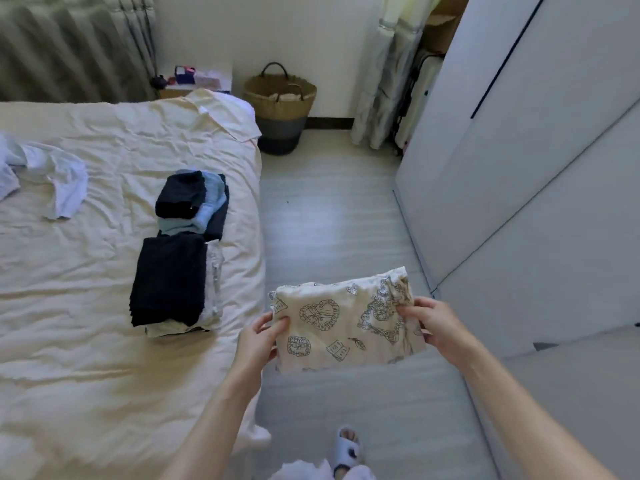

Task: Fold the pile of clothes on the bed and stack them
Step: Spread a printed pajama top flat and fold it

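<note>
The folded printed cloth (346, 327) is held up over the floor just off the bed (86, 341), left hand (258, 337) pinching its left edge and right hand (434, 323) gripping the right edge. On the bed near that edge sit two stacks (180, 258) of folded clothes, with a crumpled pale shirt (52, 181) further in. A woven basket (280, 109) stands past the bed's far corner

Woven basket (280, 98) by wall, white wardrobe (540, 161) at right, curtain (62, 46), nightstand (197, 79) w/ clutter.
</note>
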### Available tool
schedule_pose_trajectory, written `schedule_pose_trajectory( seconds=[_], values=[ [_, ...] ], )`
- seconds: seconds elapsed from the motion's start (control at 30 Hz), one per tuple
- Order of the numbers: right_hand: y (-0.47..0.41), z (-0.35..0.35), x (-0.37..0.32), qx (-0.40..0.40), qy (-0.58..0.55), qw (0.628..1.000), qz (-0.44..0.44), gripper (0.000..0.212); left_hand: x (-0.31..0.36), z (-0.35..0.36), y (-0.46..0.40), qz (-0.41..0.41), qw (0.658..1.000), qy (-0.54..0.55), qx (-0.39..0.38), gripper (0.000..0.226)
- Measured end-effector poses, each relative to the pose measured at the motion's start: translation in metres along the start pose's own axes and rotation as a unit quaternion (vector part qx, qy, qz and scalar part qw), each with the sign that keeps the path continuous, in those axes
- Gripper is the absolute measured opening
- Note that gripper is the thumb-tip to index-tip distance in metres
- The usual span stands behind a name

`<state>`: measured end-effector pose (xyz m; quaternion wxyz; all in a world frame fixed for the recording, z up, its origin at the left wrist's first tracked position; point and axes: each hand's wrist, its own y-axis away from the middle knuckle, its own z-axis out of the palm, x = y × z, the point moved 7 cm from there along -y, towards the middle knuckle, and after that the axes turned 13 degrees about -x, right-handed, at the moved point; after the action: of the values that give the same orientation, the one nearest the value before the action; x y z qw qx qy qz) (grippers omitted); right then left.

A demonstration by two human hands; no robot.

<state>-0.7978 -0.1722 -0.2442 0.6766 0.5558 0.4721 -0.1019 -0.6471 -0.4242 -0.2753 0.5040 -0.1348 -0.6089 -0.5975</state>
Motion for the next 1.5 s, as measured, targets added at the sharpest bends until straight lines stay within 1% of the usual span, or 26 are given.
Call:
schedule_pose_trajectory(
  seconds=[0.13, 0.33, 0.47, 0.57, 0.63, 0.73, 0.8, 0.87, 0.93, 1.03, 1.13, 1.2, 1.3, 1.37, 1.43, 1.5],
  values=[
    [-0.074, 0.001, -0.071, -0.08, 0.075, 0.994, -0.01, 0.008, 0.022, 0.0, -0.025, 0.02, 0.996, 0.054, 0.072, 0.018],
    [-0.186, 0.064, -0.144, -0.185, 0.157, 0.97, 0.005, 0.011, 0.038, -0.033, -0.07, 0.01, 0.974, 0.134, 0.181, 0.015],
    [-0.264, 0.103, -0.189, -0.21, 0.193, 0.958, 0.015, 0.007, 0.066, -0.067, -0.133, 0.012, 0.962, 0.163, 0.218, 0.014],
    [-0.317, 0.136, -0.233, -0.226, 0.221, 0.949, 0.015, 0.01, 0.097, -0.093, -0.179, 0.018, 0.955, 0.184, 0.233, 0.016],
    [-0.352, 0.163, -0.267, -0.238, 0.249, 0.939, 0.003, 0.01, 0.118, -0.111, -0.203, 0.02, 0.946, 0.197, 0.256, 0.018],
    [-0.401, 0.211, -0.317, -0.274, 0.296, 0.915, -0.022, 0.009, 0.148, -0.142, -0.231, 0.033, 0.927, 0.222, 0.302, 0.017],
    [-0.43, 0.246, -0.343, -0.296, 0.321, 0.899, -0.032, 0.012, 0.166, -0.161, -0.243, 0.037, 0.915, 0.226, 0.333, 0.014],
    [-0.459, 0.287, -0.363, -0.318, 0.346, 0.882, -0.038, 0.017, 0.18, -0.182, -0.256, 0.042, 0.898, 0.233, 0.371, 0.016],
    [-0.487, 0.334, -0.381, -0.342, 0.362, 0.866, -0.046, 0.019, 0.194, -0.209, -0.268, 0.053, 0.874, 0.236, 0.422, 0.024],
    [-0.527, 0.409, -0.404, -0.376, 0.378, 0.841, -0.085, 0.006, 0.215, -0.255, -0.286, 0.072, 0.828, 0.229, 0.507, 0.03],
    [-0.555, 0.465, -0.409, -0.405, 0.408, 0.812, -0.1, 0.006, 0.224, -0.285, -0.302, 0.053, 0.794, 0.234, 0.558, 0.024],
    [-0.574, 0.497, -0.402, -0.427, 0.445, 0.781, -0.096, 0.01, 0.221, -0.298, -0.313, 0.042, 0.766, 0.252, 0.59, 0.018],
    [-0.606, 0.524, -0.373, -0.443, 0.519, 0.727, -0.077, 0.011, 0.194, -0.302, -0.331, -0.02, 0.737, 0.274, 0.618, 0.02],
    [-0.627, 0.528, -0.349, -0.442, 0.542, 0.713, -0.047, 0.014, 0.171, -0.297, -0.346, -0.058, 0.729, 0.302, 0.611, 0.02],
    [-0.646, 0.521, -0.327, -0.428, 0.568, 0.703, -0.009, 0.017, 0.15, -0.292, -0.358, -0.097, 0.722, 0.336, 0.597, 0.01],
    [-0.659, 0.51, -0.308, -0.424, 0.568, 0.704, 0.041, 0.02, 0.134, -0.287, -0.366, -0.118, 0.718, 0.369, 0.579, 0.008]
  ],
)
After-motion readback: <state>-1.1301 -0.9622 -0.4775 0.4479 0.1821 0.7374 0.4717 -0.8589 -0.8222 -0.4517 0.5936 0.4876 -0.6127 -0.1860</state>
